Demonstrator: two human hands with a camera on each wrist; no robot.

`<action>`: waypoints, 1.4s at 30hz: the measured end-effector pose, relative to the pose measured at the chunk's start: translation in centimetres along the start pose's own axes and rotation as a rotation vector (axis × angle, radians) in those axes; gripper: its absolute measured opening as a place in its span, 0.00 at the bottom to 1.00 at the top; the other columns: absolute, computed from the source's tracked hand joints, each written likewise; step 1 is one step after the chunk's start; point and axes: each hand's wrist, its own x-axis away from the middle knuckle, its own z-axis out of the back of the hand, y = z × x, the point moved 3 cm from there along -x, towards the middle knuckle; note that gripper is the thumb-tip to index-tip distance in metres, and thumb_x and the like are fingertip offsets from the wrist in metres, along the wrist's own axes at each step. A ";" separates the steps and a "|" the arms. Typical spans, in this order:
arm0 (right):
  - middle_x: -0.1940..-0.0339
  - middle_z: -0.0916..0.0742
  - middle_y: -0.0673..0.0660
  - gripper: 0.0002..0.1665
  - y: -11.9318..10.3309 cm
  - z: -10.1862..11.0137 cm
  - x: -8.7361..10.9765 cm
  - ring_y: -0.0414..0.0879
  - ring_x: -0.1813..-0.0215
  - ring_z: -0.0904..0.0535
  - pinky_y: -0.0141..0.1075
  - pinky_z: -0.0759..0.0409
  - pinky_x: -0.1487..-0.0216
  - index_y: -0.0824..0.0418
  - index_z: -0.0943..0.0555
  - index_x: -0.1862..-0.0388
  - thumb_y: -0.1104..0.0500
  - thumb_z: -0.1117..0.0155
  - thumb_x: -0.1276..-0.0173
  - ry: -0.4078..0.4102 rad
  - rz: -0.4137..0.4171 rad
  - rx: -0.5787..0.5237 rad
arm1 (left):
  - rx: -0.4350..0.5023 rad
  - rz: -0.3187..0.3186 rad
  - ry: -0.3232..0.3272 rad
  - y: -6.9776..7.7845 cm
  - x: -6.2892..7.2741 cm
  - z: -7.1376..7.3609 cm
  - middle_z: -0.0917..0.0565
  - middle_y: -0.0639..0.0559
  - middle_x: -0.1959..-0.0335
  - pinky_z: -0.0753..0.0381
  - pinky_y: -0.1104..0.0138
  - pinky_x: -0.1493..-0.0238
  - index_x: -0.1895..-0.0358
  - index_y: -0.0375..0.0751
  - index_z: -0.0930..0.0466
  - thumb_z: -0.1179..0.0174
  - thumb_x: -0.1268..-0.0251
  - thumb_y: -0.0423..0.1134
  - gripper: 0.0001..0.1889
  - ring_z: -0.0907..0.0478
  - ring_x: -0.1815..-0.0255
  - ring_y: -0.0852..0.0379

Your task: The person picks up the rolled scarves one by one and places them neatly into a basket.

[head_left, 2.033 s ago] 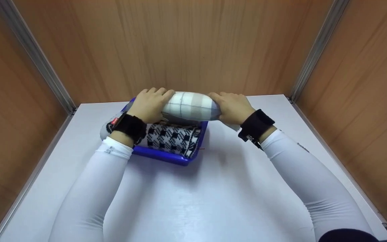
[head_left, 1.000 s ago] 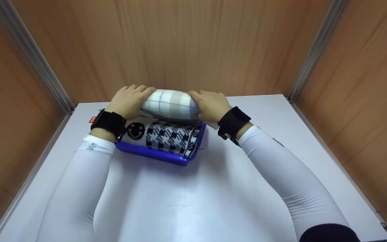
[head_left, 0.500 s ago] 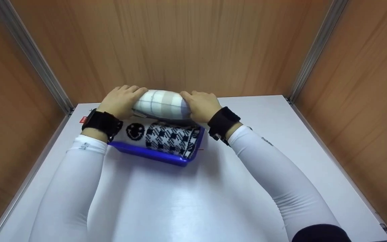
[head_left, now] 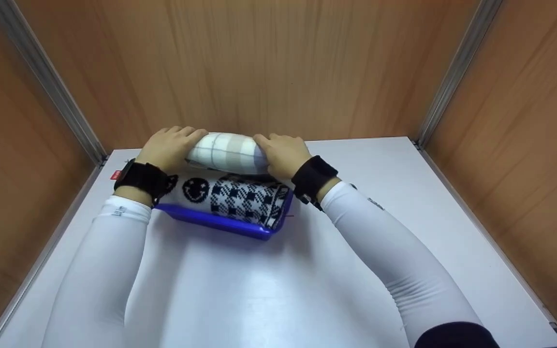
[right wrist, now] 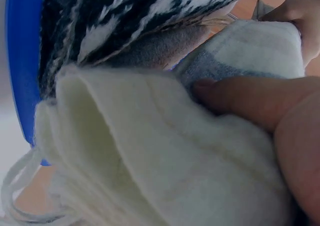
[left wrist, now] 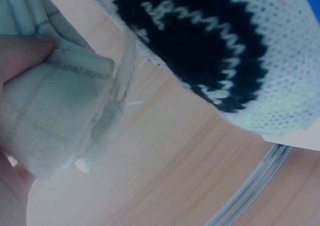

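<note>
A folded plaid scarf (head_left: 230, 152) in white, beige and grey-blue lies across the back of a blue tray (head_left: 220, 224). My left hand (head_left: 167, 147) grips its left end, and my right hand (head_left: 285, 153) holds the right end with the thumb on the near side. In front of it, inside the tray, is a rolled black-and-white knitted scarf (head_left: 244, 198) with smiley faces and a houndstooth pattern. The right wrist view shows the layered edge and fringe of the plaid scarf (right wrist: 165, 136). Close to its other end, the left wrist view shows a smiley on the knitted scarf (left wrist: 280, 75).
The tray stands on a white table (head_left: 259, 290), toward its back left. Wood-grain panels (head_left: 278, 67) close off the back and both sides, with metal strips at the corners. Black bands (head_left: 315, 176) wrap both wrists.
Both hands have carried the plaid scarf leftward from the right part of the tray, then slightly down. More of the knitted scarf's smiley pattern shows. The tray has stayed in place.
</note>
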 end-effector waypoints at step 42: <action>0.33 0.14 0.65 0.48 -0.8 -4.3 0.2 0.64 0.36 0.14 0.62 0.14 0.40 0.54 0.34 0.17 0.37 0.27 0.27 -0.043 -0.014 0.020 | -0.063 0.076 -0.118 -0.4 0.9 -4.1 0.17 0.32 0.34 0.23 0.32 0.31 0.26 0.40 0.28 0.36 0.36 0.22 0.33 0.20 0.32 0.27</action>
